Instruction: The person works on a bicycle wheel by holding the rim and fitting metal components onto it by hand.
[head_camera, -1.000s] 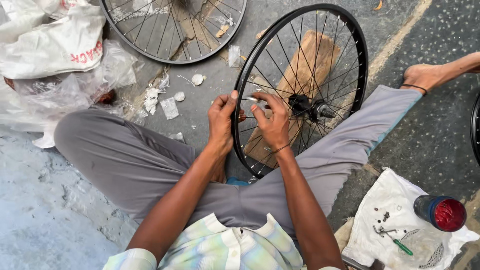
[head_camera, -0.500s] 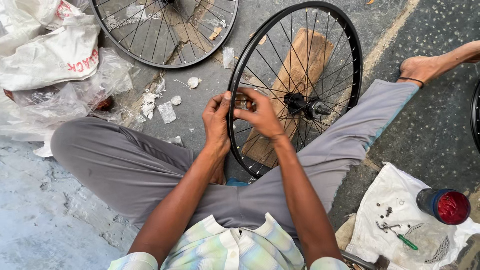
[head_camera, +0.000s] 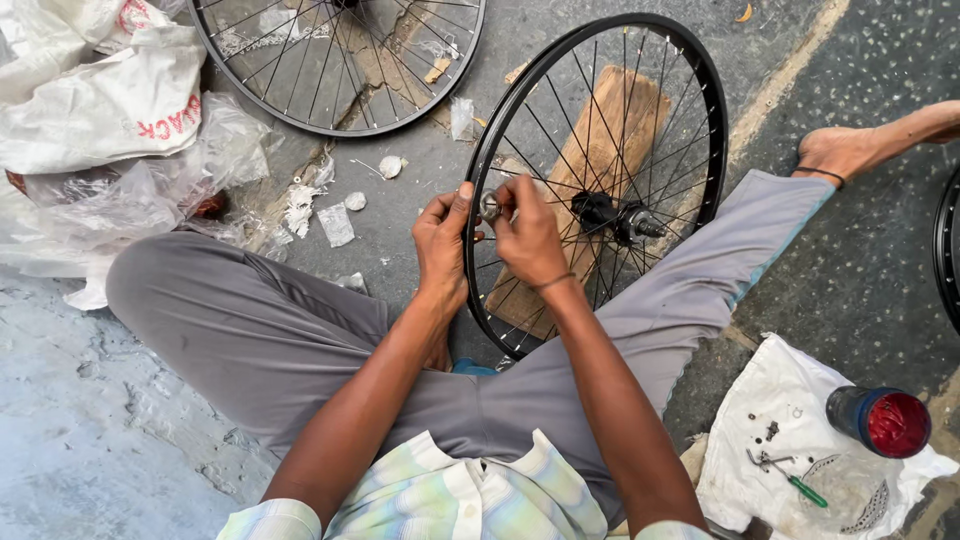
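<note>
Hands met at the near-left rim of the black spoked wheel, which stood tilted between your legs over a wooden plank; your left hand gripped the rim with fingers closed; your right hand pinched a small round metal tool against that rim; 1 second wheel lay well apart at top; a red-capped bottle rested on white cloth at your right.
</note>
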